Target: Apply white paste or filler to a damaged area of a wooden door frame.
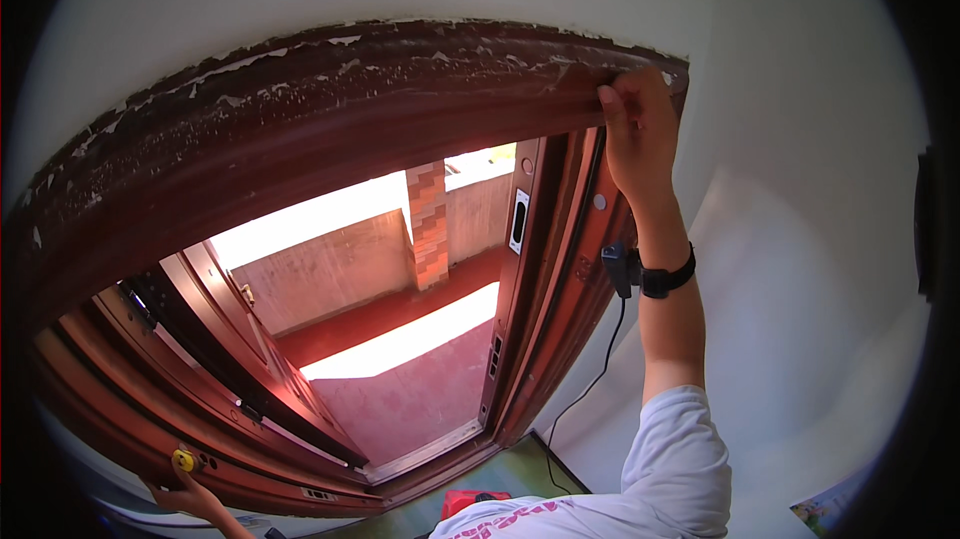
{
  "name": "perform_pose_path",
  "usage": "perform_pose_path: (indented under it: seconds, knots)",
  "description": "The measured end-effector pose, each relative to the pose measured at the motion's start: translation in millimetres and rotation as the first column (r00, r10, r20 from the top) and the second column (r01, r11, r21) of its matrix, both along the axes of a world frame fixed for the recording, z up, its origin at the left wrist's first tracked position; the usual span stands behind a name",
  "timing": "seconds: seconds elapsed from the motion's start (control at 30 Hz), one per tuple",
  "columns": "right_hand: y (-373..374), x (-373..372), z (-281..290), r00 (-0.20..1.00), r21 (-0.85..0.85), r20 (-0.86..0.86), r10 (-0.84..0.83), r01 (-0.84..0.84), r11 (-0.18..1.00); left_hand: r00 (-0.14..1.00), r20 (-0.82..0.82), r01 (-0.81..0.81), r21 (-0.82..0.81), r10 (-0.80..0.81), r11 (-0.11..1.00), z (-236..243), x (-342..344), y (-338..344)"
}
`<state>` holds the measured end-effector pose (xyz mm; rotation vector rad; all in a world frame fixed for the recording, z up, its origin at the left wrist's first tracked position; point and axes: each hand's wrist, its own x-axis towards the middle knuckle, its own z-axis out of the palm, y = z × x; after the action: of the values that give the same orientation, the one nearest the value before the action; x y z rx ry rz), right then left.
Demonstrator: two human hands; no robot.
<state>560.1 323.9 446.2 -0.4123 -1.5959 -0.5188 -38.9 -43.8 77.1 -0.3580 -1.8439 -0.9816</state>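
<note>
At the lower left end of a reddish-brown door frame [300,129], the left hand [190,494] presses a small yellow tape measure [184,460] against the wood, fingers closed around it. An open door [250,339] leads to a sunlit terrace with a brick pillar [428,224]. At the frame's upper right corner, the right hand [638,129], wearing a black wristband [668,277], pinches the frame's edge; what its grip holds cannot be told.

Left hand [190,494] partly cut off at bottom edge.
</note>
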Motion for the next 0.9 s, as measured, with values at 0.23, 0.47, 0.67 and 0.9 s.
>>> perform_pose_path:
  seconds: [0.23,0.47,0.67,0.9]
  knots:
    - [5.1,16.6,1.4,0.988,-0.054,-0.15,0.026,-0.034,0.998,1.0,0.008,-0.006,0.009,0.006,1.0,-3.4,-2.8,0.4]
    - [14.0,32.2,-0.8,0.978,-0.077,-0.202,0.052,-0.068,0.995,0.998,0.009,0.056,0.034,-0.057,0.998,-8.2,-7.7,-4.5]
    - [18.7,48.2,2.3,0.978,-0.117,-0.208,0.008,-0.033,0.993,1.0,-0.002,-0.002,0.011,0.002,1.0,1.6,2.4,1.0]
    - [19.5,57.0,-3.4,0.957,-0.281,-0.262,0.127,-0.202,0.938,0.999,0.008,0.042,0.04,-0.042,0.998,-1.9,-3.0,-0.4]
